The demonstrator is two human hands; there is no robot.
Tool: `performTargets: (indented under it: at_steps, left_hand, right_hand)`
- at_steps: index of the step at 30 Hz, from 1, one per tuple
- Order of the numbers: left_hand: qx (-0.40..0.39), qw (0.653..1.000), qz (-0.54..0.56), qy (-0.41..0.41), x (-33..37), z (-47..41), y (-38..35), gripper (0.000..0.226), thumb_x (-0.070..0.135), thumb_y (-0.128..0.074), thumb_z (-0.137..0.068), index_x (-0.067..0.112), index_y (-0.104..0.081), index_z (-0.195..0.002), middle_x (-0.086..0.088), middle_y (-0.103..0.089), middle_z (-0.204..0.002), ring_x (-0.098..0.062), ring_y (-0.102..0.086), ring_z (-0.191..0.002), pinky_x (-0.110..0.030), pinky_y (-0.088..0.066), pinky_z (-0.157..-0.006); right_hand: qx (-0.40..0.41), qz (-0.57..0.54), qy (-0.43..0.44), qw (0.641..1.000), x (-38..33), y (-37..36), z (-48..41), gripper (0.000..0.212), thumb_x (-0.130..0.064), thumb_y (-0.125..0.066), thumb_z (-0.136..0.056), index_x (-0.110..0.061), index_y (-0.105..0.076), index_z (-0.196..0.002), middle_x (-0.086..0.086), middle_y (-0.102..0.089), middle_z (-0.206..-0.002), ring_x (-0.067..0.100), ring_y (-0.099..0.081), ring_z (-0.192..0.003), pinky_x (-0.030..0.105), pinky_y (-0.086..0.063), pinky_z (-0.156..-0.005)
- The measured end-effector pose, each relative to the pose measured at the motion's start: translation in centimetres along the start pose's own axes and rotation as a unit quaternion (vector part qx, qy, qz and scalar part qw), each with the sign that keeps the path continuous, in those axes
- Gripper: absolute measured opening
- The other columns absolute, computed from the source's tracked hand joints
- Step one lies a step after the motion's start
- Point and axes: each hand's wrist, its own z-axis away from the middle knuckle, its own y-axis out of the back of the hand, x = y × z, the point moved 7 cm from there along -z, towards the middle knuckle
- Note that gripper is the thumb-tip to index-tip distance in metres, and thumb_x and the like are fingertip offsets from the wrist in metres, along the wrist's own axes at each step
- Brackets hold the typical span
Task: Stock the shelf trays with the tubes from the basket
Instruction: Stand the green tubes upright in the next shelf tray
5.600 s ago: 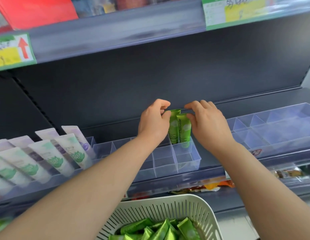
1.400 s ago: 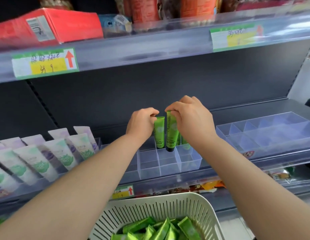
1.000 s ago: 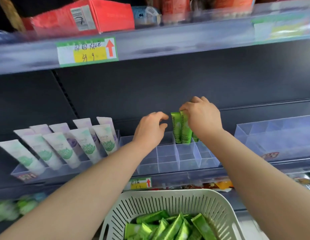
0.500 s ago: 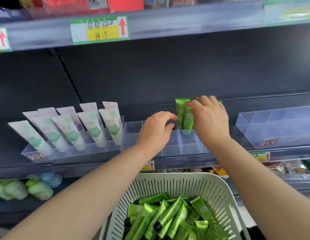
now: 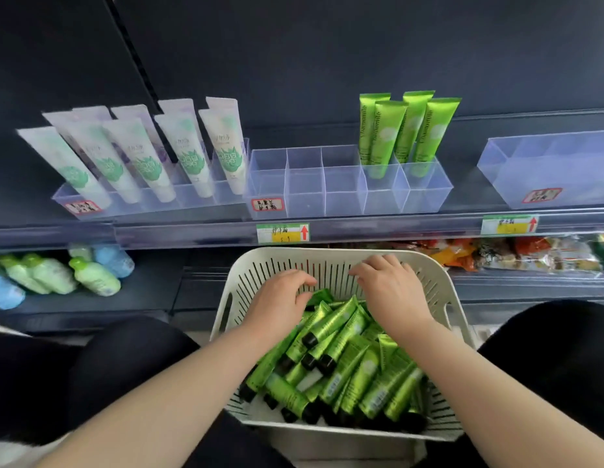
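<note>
left hand (image 5: pixel 280 307) lower middle, fingers loose, holding nothing | right hand (image 5: pixel 391 292) beside it, same, maybe touching tubes (image 5: pixel 344 359) in basket (image 5: pixel 327 254) | four standing tubes (image 5: pixel 388 130) in tray (image 5: pixel 304 197), upper right

Up on the left, a row of white tubes with green leaf prints (image 5: pixel 189 153) leans back, and paler lilac-tinted tubes (image 5: pixel 179 106) stand just behind them. On the shelf edge there's a green-and-yellow price label (image 5: pixel 282 232) with a red arrow, and a second price label (image 5: pixel 509 224) off to the right. Red-bordered stickers (image 5: pixel 267 205) carry handwriting too blurred to read. On the shelf below, at the left, green-capped bottles (image 5: pixel 94 276) lie on their sides beside blue bottles (image 5: pixel 113 260). On the right, orange and red snack packets (image 5: pixel 516 255) are stacked. A dark back panel (image 5: pixel 327 55) runs behind it all.
</note>
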Motion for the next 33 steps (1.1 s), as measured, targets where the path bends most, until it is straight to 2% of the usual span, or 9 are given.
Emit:
performTargets:
  at_steps: [6, 9, 12, 18, 22, 24, 27, 30, 33]
  left_hand:
    - [-0.036, 0.997, -0.029, 0.069, -3.8, 3.3, -4.5, 0.023, 0.024, -0.059, -0.094, 0.028, -0.063, -0.116, 0.011, -0.061, -0.126, -0.006, -0.057, -0.114, -0.023, -0.042, -0.098]
    - [-0.029, 0.996, -0.022, 0.084, -3.8, 3.4, -5.3, 0.026, 0.024, -0.057, -0.095, 0.027, -0.061, -0.12, 0.01, -0.059, -0.129, -0.006, -0.058, -0.113, -0.021, -0.043, -0.094]
    - [-0.012, 0.995, -0.014, 0.102, -4.4, 3.2, -5.2, 0.028, 0.02, -0.059, -0.094, 0.025, -0.06, -0.122, 0.008, -0.061, -0.125, -0.004, -0.061, -0.1, -0.016, -0.045, -0.082]
    - [0.029, 0.985, 0.006, 0.169, -6.1, 3.2, -4.3, 0.03, 0.008, -0.055, -0.095, 0.02, -0.06, -0.122, 0.006, -0.061, -0.123, -0.009, -0.059, -0.108, -0.024, -0.049, -0.093]
    - [0.039, 0.98, 0.002, 0.196, -6.9, 3.3, -4.1, 0.032, 0.006, -0.057, -0.092, 0.019, -0.06, -0.121, 0.006, -0.061, -0.121, -0.011, -0.058, -0.107, -0.019, -0.044, -0.086]
    - [0.024, 0.98, -0.01, 0.195, -7.0, 3.4, -4.4, 0.035, 0.005, -0.058, -0.091, 0.019, -0.059, -0.123, 0.006, -0.061, -0.122, -0.01, -0.059, -0.105, -0.018, -0.044, -0.085]
    - [-0.022, 0.981, -0.048, 0.185, -7.0, 3.6, -5.2, 0.042, 0.001, -0.057, -0.091, 0.02, -0.056, -0.128, 0.004, -0.061, -0.119, -0.011, -0.061, -0.096, -0.024, -0.051, -0.08]
    - [-0.071, 0.979, -0.106, 0.157, -6.9, 3.6, -6.1, 0.037, -0.002, -0.053, -0.091, 0.015, -0.057, -0.123, -0.002, -0.063, -0.113, -0.018, -0.062, -0.097, -0.032, -0.054, -0.081]
    - [-0.118, 0.968, -0.13, 0.181, -7.5, 3.9, -6.9, 0.029, 0.003, -0.052, -0.092, 0.013, -0.059, -0.119, -0.005, -0.066, -0.105, -0.022, -0.062, -0.093, -0.034, -0.053, -0.078]
  right_hand:
    - [-0.176, 0.015, -0.032, 0.984, 0.3, -6.6, 4.4, 0.041, -0.011, -0.056, -0.089, -0.033, -0.057, -0.122, -0.008, -0.057, -0.116, 0.018, -0.047, -0.11, 0.034, -0.043, -0.088]
    - [-0.274, 0.046, -0.03, 0.96, 0.2, -8.9, 6.2, 0.051, -0.007, -0.061, -0.082, -0.03, -0.053, -0.127, -0.004, -0.057, -0.12, 0.021, -0.043, -0.115, 0.041, -0.038, -0.097]
    - [-0.326, 0.088, -0.005, 0.941, 0.2, -9.9, 7.1, 0.049, -0.012, -0.064, -0.082, -0.03, -0.052, -0.127, -0.002, -0.059, -0.116, 0.023, -0.043, -0.114, 0.044, -0.033, -0.101]
    - [-0.335, 0.062, 0.014, 0.94, 0.2, -10.3, 7.0, 0.053, -0.012, -0.065, -0.082, -0.034, -0.05, -0.128, -0.005, -0.06, -0.113, 0.021, -0.043, -0.115, 0.042, -0.032, -0.098]
    - [-0.322, 0.001, 0.029, 0.946, -0.3, -9.8, 6.1, 0.021, -0.029, -0.058, -0.091, -0.036, -0.063, -0.11, -0.011, -0.059, -0.107, 0.015, -0.042, -0.11, 0.036, -0.035, -0.091]
    - [-0.311, -0.016, 0.035, 0.95, -0.9, -9.5, 5.7, 0.016, -0.04, -0.053, -0.092, -0.036, -0.064, -0.103, -0.012, -0.055, -0.104, 0.014, -0.041, -0.105, 0.036, -0.035, -0.089]
    - [-0.322, -0.082, 0.023, 0.943, -1.7, -9.5, 5.8, 0.012, -0.036, -0.048, -0.096, -0.029, -0.057, -0.098, -0.009, -0.055, -0.099, 0.015, -0.047, -0.098, 0.036, -0.042, -0.086]
    - [-0.313, -0.147, -0.003, 0.939, -2.2, -9.1, 5.8, 0.01, -0.029, -0.042, -0.1, -0.021, -0.045, -0.095, -0.005, -0.059, -0.078, 0.017, -0.059, -0.071, 0.035, -0.052, -0.065]
    - [-0.295, -0.173, -0.032, 0.939, -1.9, -8.9, 5.5, 0.008, -0.026, -0.044, -0.1, -0.019, -0.047, -0.097, -0.003, -0.06, -0.075, 0.015, -0.057, -0.063, 0.032, -0.05, -0.058]
